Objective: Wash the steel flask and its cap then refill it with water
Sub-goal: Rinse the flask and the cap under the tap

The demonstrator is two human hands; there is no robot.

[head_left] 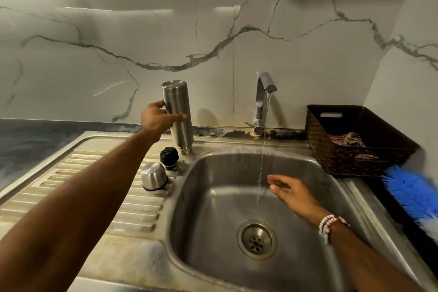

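While the left hand grasped the upright flask, left of the stream, the right hand, fingers slack, hovered beside that stream.

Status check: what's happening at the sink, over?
Left hand grips steel flask at sink rim. Right hand open beside running water. Cap and stopper on drainboard.

Veined marble wall, grey countertop

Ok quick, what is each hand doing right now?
Left hand: holding the steel flask.
Right hand: open, holding nothing, next to the water stream.
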